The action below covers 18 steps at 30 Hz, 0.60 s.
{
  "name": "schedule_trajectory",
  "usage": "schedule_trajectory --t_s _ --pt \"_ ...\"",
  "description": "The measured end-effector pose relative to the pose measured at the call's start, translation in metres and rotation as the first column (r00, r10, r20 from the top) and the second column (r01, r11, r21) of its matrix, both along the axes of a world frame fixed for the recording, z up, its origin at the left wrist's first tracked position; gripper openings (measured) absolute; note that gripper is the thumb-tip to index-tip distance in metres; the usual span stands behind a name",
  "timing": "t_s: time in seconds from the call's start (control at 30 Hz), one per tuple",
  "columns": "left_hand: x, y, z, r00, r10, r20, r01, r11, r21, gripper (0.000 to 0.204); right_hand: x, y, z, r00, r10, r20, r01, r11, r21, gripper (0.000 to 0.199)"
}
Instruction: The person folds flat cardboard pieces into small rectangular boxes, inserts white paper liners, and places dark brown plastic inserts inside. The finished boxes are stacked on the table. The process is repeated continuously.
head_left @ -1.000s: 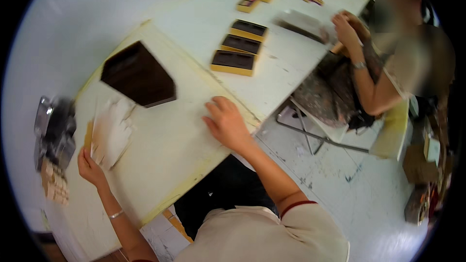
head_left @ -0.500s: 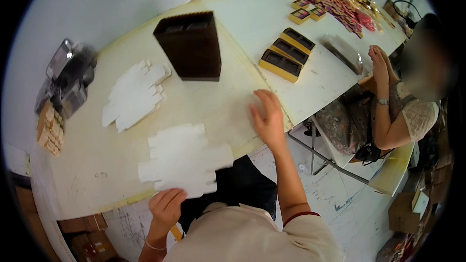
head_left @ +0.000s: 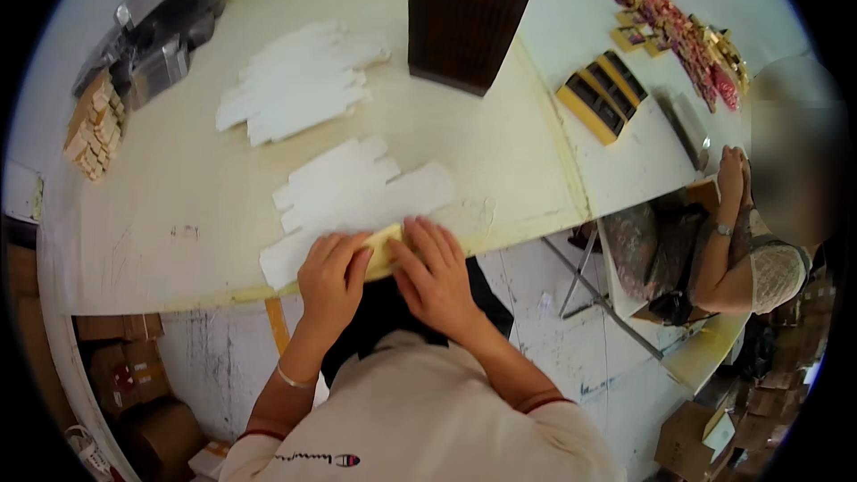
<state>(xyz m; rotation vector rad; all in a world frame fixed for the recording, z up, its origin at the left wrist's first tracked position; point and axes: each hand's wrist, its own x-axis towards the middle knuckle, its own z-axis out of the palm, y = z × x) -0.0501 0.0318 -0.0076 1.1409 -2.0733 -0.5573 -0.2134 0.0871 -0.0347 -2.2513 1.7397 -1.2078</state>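
Note:
Both hands are together at the table's near edge on a yellow piece of folded card. My left hand grips its left end, thumb on the card with fingers curled over it. My right hand has its fingers bent on the right end. Beneath and just beyond them lies a pile of flat white cut-out card blanks, notched along the edges. A second pile of white blanks sits farther back. A tall stack of dark brown plastic trays stands behind the piles.
Yellow boxes with dark inserts stand at the right, near a heap of small colourful wrapped pieces. Clear plastic containers and a stack of cream-coloured pieces sit at the far left. Another person sits at the right.
My right hand, formerly empty over the table, has come in beside my left. Both now hold the yellow card; before, my left hand was at the white pile's near edge. The view has shifted.

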Motion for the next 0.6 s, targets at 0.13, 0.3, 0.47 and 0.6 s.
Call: schedule_trajectory --t_s 0.13,0.3,0.47,0.6 --pt "-0.006 0.001 -0.001 0.999 0.022 -0.027 -0.022 1.0 -0.014 0.014 0.0 -0.003 -0.003 1.0 -0.011 0.024 0.012 0.999 -0.032 0.042" --pt "-0.006 -0.004 -0.002 0.989 0.054 0.135 -0.014 0.96 -0.281 0.011 0.009 -0.003 -0.005 0.995 -0.093 -0.045 0.093 0.996 -0.014 0.041" --pt "-0.003 0.002 -0.011 0.99 0.006 0.142 0.019 0.985 -0.17 0.02 0.008 -0.001 -0.006 0.994 -0.106 -0.031 0.106 0.994 -0.002 0.04" --pt "0.001 0.006 0.003 0.958 -0.041 0.284 0.095 0.979 -0.181 0.031 0.006 -0.002 -0.004 0.996 -0.093 0.014 0.093 0.996 0.013 0.039"
